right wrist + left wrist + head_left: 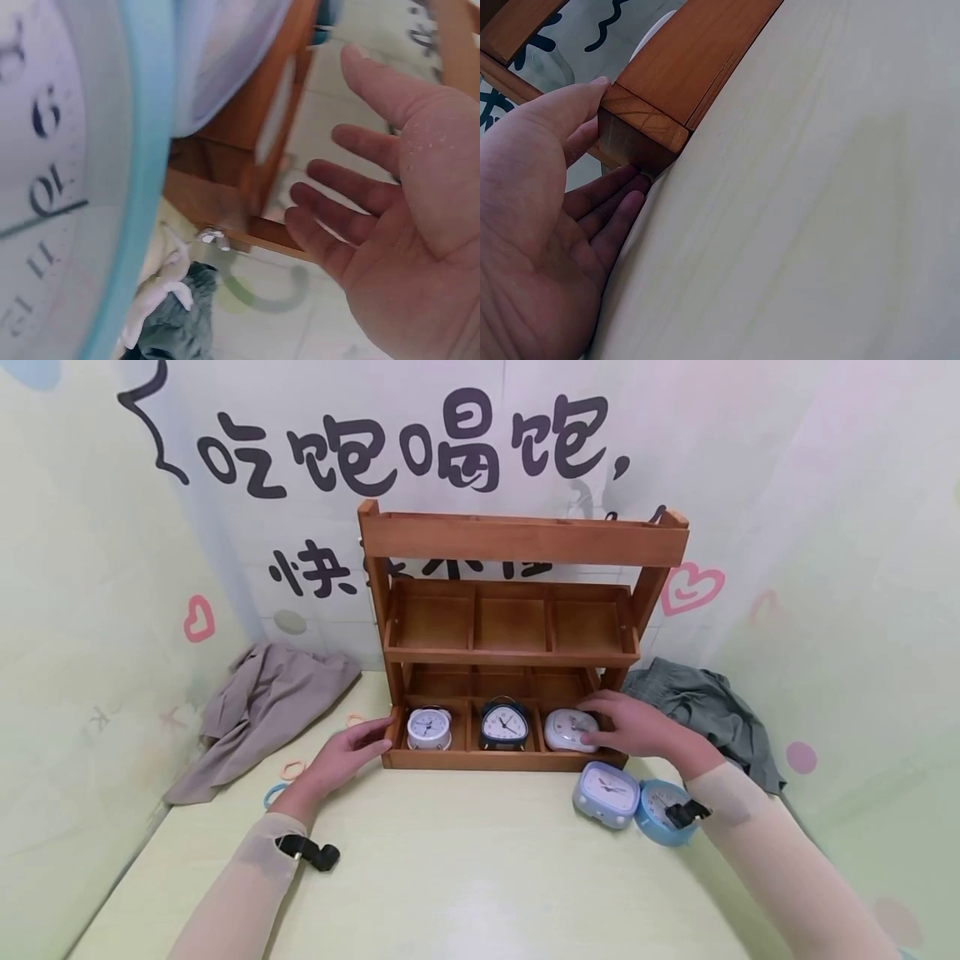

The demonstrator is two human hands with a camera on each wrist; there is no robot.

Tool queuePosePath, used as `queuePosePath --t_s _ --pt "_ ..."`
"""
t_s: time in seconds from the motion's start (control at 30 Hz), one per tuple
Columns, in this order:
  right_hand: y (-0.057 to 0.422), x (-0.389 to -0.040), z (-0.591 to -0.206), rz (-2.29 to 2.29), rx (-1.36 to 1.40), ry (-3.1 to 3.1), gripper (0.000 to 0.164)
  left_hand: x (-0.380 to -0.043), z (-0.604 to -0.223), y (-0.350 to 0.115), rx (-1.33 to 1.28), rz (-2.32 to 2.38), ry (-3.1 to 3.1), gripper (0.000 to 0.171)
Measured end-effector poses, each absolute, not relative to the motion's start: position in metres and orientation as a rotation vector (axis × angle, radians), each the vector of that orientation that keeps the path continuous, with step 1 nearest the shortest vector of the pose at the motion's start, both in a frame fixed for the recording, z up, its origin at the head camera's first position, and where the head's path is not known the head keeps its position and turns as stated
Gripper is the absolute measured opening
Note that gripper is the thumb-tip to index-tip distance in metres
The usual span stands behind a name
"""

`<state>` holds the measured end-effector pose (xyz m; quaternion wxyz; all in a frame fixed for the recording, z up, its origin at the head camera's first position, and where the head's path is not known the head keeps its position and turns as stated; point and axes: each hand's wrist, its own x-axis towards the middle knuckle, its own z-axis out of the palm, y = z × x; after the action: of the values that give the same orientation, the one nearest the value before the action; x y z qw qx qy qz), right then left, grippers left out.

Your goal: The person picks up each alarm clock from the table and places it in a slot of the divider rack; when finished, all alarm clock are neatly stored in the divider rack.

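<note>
Right grip (637,727), fingers spread and empty, adjoins the oval clock (562,729) at the lower right of the rack (517,538), left grip (347,758) holds the rack's left end, three clocks (504,723) appear placed, and the lilac clock (606,793) and blue clock (652,806) before it seem outstanding.

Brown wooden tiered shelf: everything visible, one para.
The brown wooden tiered shelf stands upright on the pale tabletop. Its middle tier is divided into three empty compartments. The bottom front row holds a white round clock, a black clock with a rounded triangular face and a white oval clock, one per compartment. The person's left hand grips its lower left end; whether the right hand touches the wood is unclear.
</note>
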<state>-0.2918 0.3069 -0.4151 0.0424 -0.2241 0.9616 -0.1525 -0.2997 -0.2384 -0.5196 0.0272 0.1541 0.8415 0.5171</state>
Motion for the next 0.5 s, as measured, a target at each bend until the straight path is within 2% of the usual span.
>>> queuePosePath --t_s 0.17,0.33,0.5 --pt "0.316 -0.257 -0.407 -0.517 -0.581 2.935 0.068 -0.3 -0.519 -0.238 0.476 1.587 2.602 0.057" --pt "0.321 -0.228 -0.407 -0.553 -0.602 2.911 0.068 -0.299 -0.518 -0.238 0.463 1.592 2.603 0.058" --pt "0.322 -0.207 -0.411 -0.534 -0.6 2.873 0.082 -0.298 -0.516 -0.237 0.476 1.61 2.59 0.057"
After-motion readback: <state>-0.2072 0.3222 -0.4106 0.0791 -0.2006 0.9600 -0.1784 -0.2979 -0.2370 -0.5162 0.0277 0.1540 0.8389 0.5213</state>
